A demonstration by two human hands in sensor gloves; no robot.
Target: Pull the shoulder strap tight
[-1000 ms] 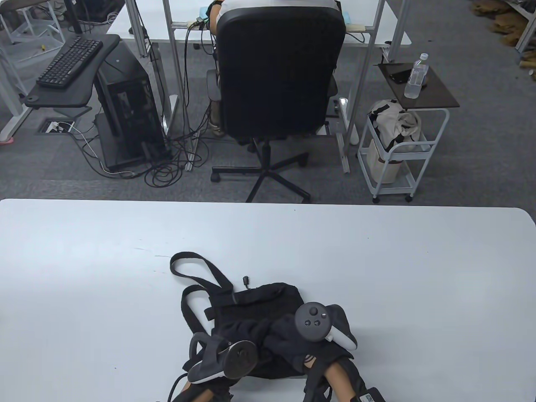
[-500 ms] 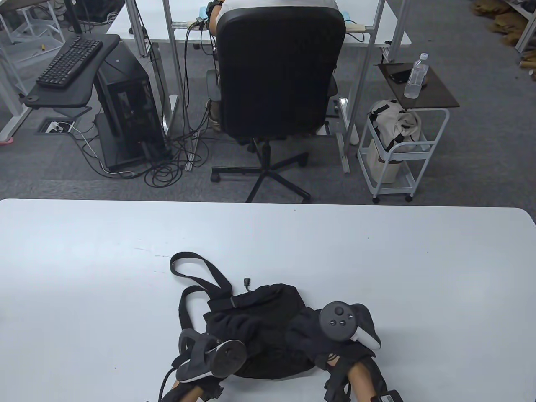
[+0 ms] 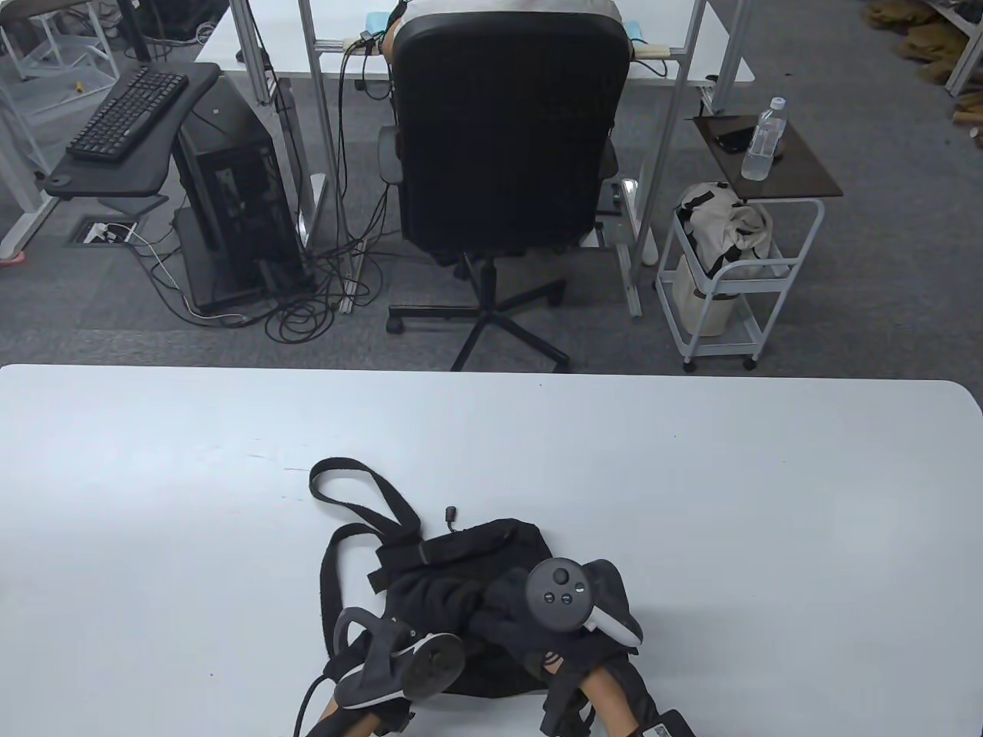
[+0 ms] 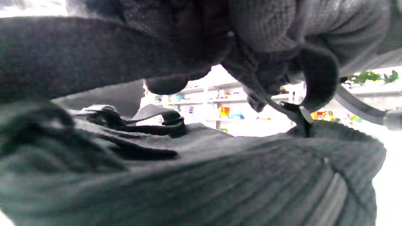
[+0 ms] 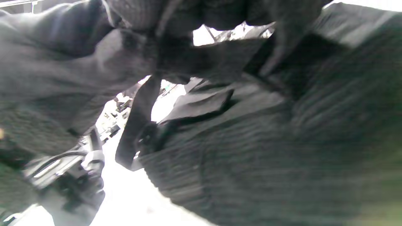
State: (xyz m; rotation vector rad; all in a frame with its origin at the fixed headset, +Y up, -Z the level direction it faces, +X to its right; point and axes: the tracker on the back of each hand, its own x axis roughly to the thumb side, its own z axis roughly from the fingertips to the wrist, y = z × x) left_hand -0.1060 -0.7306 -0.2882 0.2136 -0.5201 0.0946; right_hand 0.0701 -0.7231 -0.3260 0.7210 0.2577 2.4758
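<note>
A black backpack point(image 3: 468, 549) lies flat near the table's front edge, and one shoulder strap point(image 3: 361, 491) loops out to its far left. My left hand point(image 3: 418, 610) sits on the pack's left half. In the left wrist view its curled fingers point(image 4: 282, 62) pinch a thin strap piece point(image 4: 296, 114) that rises from the fabric. On the pack's middle rests my right hand point(image 3: 503, 606). Its fingers point(image 5: 176, 59) hold a strap point(image 5: 138, 119) that runs up from a buckle point(image 5: 147, 138). Both trackers hide much of the hands from above.
The white table point(image 3: 691, 499) stretches wide on both sides of the pack. Beyond its far edge stand an office chair point(image 3: 507, 138) with a person in it, a computer tower point(image 3: 230, 192) with loose cables, and a small cart point(image 3: 729, 261).
My right hand swung out to the right half a second ago and has come back left over the pack's middle. The left hand shifted slightly and the pack moved a little with them.
</note>
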